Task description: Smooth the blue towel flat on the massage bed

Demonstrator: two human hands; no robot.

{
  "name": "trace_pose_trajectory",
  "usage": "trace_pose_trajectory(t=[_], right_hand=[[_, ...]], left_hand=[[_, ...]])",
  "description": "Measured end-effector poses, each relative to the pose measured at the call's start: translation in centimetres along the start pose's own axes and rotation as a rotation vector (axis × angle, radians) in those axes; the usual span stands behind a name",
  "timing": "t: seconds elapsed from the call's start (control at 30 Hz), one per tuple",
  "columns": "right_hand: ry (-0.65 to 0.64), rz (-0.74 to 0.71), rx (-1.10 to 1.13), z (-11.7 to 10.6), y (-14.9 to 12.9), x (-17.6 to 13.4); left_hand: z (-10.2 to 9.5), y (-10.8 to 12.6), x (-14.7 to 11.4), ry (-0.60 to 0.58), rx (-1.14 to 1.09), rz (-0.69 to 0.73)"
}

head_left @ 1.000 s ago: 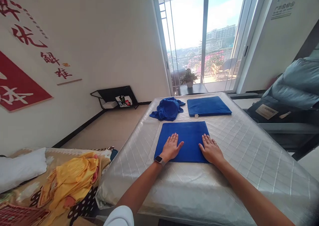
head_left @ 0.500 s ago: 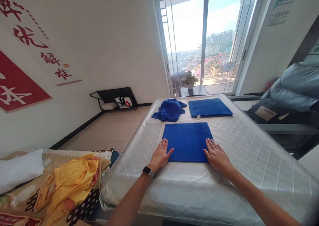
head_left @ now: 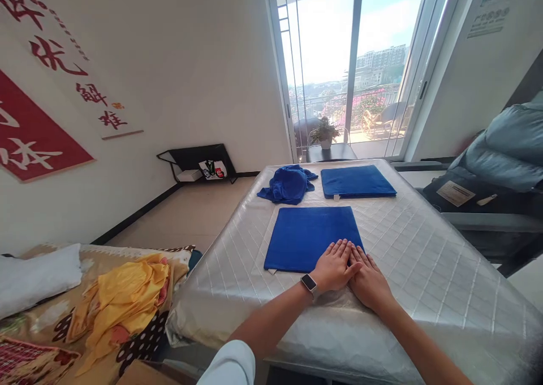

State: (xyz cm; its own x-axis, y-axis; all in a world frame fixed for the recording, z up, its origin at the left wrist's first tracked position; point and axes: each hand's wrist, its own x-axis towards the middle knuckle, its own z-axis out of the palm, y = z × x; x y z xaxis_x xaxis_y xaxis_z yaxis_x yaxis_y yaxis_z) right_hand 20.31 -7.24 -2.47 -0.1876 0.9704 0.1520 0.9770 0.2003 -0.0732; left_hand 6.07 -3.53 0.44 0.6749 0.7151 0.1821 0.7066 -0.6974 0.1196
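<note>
A blue folded cloth (head_left: 311, 232) lies flat as a neat rectangle on the plastic-covered mattress (head_left: 428, 272), a small white tag at its near left corner. My left hand (head_left: 336, 267), a watch on its wrist, rests flat over the cloth's near right part, fingers stretched out. Right beside it, my right hand (head_left: 370, 278) lies flat at the cloth's near right corner, touching my left thumb. Behind are a crumpled blue cloth (head_left: 289, 184) on the left and a second folded blue cloth (head_left: 358, 181) on the right.
On the left, a lower bed holds a yellow garment (head_left: 131, 289) and a white pillow (head_left: 38, 277). A grey padded chair (head_left: 500, 147) stands close to the mattress on the right. A potted plant (head_left: 325, 133) stands on a chair by the glass door (head_left: 324, 51).
My left hand has moved right, from the cloth's left edge to beside my right hand. The cloth's near left corner and its tag now show. My right hand stays near the right edge.
</note>
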Motion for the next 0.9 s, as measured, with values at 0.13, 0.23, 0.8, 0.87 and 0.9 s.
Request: trace_pose_trajectory(t=[0.13, 0.23, 0.8, 0.87, 0.9], right_hand=[[0.013, 0.025, 0.044, 0.2, -0.1, 0.1], [0.009, 0.036, 0.066, 0.4, -0.1, 0.2], [-0.023, 0.021, 0.029, -0.9, 1.1, 1.1], [-0.024, 0.019, 0.030, -1.8, 1.1, 3.0], [-0.021, 0.019, 0.026, -2.1, 1.1, 4.2]], left_hand=[[-0.1, -3.2, -3.1, -0.047, 0.016, -0.089], [-1.2, -7.1, -7.4, -0.084, 0.050, -0.262], [-1.5, -11.0, -14.2, 0.040, 0.108, -0.596], [-1.6, -11.0, -14.3, 0.038, 0.102, -0.592], [-1.6, -11.0, -14.4, 0.034, 0.102, -0.592]])
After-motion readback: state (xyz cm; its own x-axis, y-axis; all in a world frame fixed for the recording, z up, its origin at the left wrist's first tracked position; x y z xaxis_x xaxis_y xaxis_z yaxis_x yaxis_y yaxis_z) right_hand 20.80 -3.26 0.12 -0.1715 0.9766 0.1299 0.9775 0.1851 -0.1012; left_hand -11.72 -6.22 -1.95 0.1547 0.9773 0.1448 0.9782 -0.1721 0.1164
